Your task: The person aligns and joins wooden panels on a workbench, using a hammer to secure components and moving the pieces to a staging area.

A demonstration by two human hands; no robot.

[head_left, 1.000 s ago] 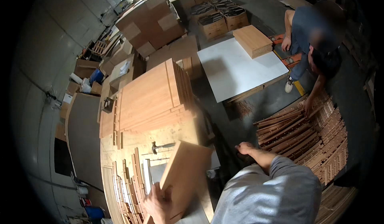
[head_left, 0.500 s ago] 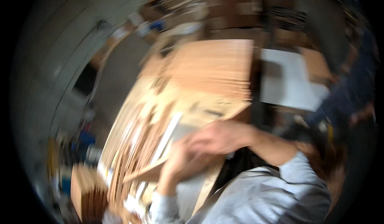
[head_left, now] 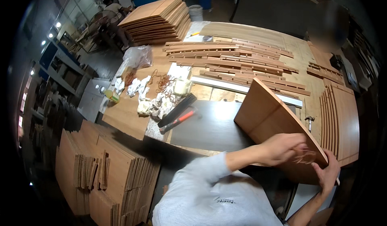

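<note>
The left hand (head_left: 284, 147), curled shut, clasps blurred reddish strands (head_left: 305, 156) before a tilted wooden panel (head_left: 266, 123); the right hand (head_left: 328, 171) grips that panel's edge. Beyond them, wood strips (head_left: 234, 60) and a hammer (head_left: 309, 120) lie on the desk (head_left: 301, 58). Stacked boards (head_left: 117, 165) stand left of both hands in the dim workshop.

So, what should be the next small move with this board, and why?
Probably bring the reddish strands to the near end of the board: the left hand seems to hold them, though blurred, close to its face, while the right hand grips that end, so the tilted board looks steadied.
</note>
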